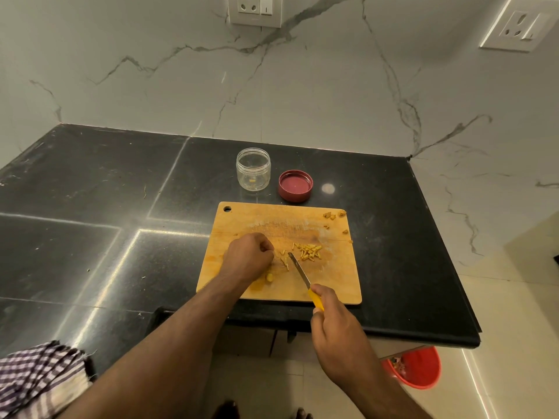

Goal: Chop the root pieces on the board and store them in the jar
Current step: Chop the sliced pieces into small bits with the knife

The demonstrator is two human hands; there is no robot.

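A wooden cutting board (242,219) lies on the black counter. A small heap of yellow chopped root sticks (310,252) sits at its middle. My left hand (249,257) rests curled on the board just left of them, fingertips pinching some root pieces by the blade. A thicker uncut root piece (269,277) lies below that hand. My right hand (332,325) grips a yellow-handled knife (299,272), its tip down on the board beside the sticks. A clear open jar (253,169) stands behind the board, a few bits inside.
A dark red lid (295,186) lies upturned right of the jar. Brown peel scraps (332,215) sit at the board's far right corner. A checked cloth (39,379) lies at the near left. A red bin (419,370) stands on the floor below the counter edge.
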